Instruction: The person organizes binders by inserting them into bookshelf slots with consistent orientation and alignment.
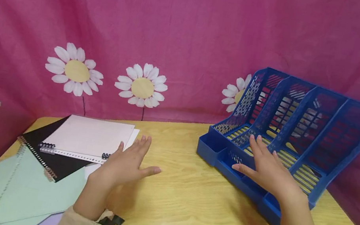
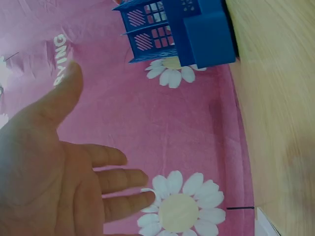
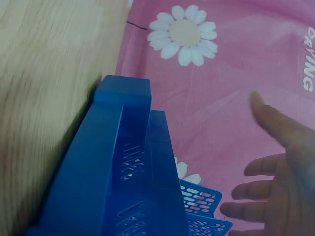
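Observation:
My left hand (image 1: 123, 165) hovers beside a stack of notebooks, its fingers straight and thumb spread, holding nothing. In the left wrist view the palm of that hand (image 2: 64, 182) faces the camera, bare. My right hand (image 1: 270, 172) is held in front of a blue plastic file organizer (image 1: 239, 183), overlapping it in the head view, with fingers extended. Nothing lies in the right palm (image 3: 280, 191) in its wrist view. The organizer (image 3: 78, 177) has several upright slots and small front compartments. Closest to the left hand is a white spiral notebook (image 1: 89, 136).
Beneath the white notebook lies a black spiral notebook (image 1: 47, 145). Pale green spiral notebooks (image 1: 39, 192) overlap at the table's left front, with a lilac one (image 1: 50, 222) partly under them. A pink curtain (image 1: 192, 42) with daisies hangs behind the wooden table (image 1: 169, 191).

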`<state>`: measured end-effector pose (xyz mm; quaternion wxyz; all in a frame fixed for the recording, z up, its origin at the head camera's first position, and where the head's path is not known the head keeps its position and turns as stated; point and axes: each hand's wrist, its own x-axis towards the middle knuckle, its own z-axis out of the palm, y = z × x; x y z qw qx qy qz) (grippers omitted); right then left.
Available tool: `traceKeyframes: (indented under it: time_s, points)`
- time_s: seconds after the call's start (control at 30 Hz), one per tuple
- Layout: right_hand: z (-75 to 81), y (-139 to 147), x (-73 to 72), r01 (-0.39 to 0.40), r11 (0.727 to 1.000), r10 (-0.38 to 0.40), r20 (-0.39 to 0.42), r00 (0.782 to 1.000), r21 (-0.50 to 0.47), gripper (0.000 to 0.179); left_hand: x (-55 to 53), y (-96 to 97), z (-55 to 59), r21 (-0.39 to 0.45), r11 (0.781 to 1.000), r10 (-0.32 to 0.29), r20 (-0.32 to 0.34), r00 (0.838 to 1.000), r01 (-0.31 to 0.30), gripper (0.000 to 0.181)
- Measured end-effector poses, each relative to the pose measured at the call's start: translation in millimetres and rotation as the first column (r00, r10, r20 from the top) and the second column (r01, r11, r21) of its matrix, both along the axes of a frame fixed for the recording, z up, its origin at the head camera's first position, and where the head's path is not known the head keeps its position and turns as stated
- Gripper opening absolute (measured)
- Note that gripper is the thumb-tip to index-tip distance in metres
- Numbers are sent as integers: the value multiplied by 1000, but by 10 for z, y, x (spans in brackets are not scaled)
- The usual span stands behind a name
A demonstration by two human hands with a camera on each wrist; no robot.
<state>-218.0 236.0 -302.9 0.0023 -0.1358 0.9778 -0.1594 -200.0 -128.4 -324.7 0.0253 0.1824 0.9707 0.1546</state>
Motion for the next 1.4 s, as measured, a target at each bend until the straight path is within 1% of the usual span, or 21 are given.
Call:
traceKeyframes:
  time_s: [0.13,0.27,0.37,0.47,0.57,0.63,0.67,0.77,0.83,0.93,1.03,1.2,1.3,1.4]
  points:
    - [5,27,14,19,1000,-20,-10,1000,-9,102,11,31,6,8,1000,10,20,1000,-11,92]
    - [-6,85,17,41,999,-41,19,999,-10,102,-16,50,-6,23,1000,-5,11,1000,5,90]
    - [-17,139,13,48,999,-48,26,999,-11,99,-65,85,-11,63,998,-26,-1,1000,26,84]
    - [-24,192,13,54,999,-54,14,998,0,96,-128,137,-17,95,995,-38,-20,999,40,77]
    - [-28,242,21,60,998,-60,3,998,10,94,-192,194,-38,97,994,-47,-39,998,51,73]
    - [-32,275,28,67,998,-67,7,998,11,93,-224,229,-59,93,994,-50,-34,998,53,72]
    - [-34,293,30,71,997,-71,10,997,11,93,-237,242,-71,91,994,-49,-27,998,52,72]
    - [-43,346,30,86,996,-87,18,996,23,92,-263,267,-99,101,995,-20,7,1000,19,72]
    - [-54,392,26,92,995,-93,15,996,43,91,-285,279,-112,111,994,-3,12,1000,2,71]
    - [-60,472,28,95,992,-95,-1,995,80,89,-340,312,-125,128,992,-13,0,1000,13,68]
    - [-63,561,40,97,989,-97,-7,995,115,88,-402,371,-116,138,990,-32,-14,999,34,66]
    - [-71,721,93,112,983,-116,17,993,147,88,-490,495,-66,159,985,-56,-32,998,61,64]
    - [-60,767,125,119,979,-124,17,992,163,89,-525,564,-29,162,983,-76,-46,996,83,62]
    - [-44,776,135,126,976,-131,19,991,175,90,-550,621,11,164,982,-83,-51,995,90,60]
